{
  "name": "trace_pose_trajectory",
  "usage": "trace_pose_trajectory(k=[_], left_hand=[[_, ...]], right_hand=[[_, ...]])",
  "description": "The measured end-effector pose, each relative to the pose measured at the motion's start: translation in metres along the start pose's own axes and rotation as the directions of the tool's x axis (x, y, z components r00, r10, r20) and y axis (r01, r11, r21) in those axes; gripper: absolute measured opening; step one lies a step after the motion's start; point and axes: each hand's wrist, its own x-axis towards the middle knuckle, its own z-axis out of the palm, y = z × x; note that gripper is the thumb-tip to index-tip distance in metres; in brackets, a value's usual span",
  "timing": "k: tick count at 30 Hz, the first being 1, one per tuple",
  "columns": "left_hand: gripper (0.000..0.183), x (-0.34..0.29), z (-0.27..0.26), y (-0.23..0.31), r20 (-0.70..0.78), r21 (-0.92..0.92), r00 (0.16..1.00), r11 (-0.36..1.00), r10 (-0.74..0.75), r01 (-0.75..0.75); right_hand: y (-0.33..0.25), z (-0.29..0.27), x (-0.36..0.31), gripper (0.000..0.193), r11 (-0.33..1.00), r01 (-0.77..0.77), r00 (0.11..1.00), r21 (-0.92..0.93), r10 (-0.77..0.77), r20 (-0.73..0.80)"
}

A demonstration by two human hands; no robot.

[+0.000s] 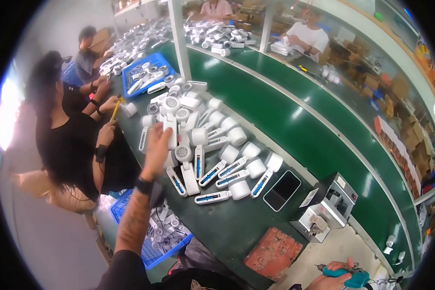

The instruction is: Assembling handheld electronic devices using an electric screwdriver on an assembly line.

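Note:
Over the pile on the bench, my left hand (157,145) is closed round the handle of a white handheld fan (170,121), whose round grille faces up. Other white handheld fans (182,153) crowd about it, several with long slots in their handles showing blue parts (212,172). At the lower right, my right hand (329,279) is wrapped round a teal electric screwdriver (356,279), its bit pointing left and a cable trailing off to the right. The screwdriver is apart from the fans.
A dark-screened phone (282,190), a grey metal screw feeder (324,208) and a worn red block (274,253) sit on the near bench. A green conveyor (295,108) curves past. Blue trays (149,72) and a blue crate (154,258) hold parts. Co-workers (67,130) work at left.

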Motion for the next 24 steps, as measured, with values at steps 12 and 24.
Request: trace_pose_trajectory(k=[12,24], left_hand=[[0.03,-0.044,0.133,-0.019,0.228,0.262,0.899,0.866,0.373,-0.426],[0.03,-0.184,0.288,-0.021,0.735,-0.109,0.61,0.939,0.297,-0.325]], right_hand=[[0.054,0.025,0.027,0.069,0.968,-0.069,0.989,0.239,0.035,0.143],[0.066,0.032,0.025,0.067,0.997,-0.074,0.987,0.014,0.071,0.142]])
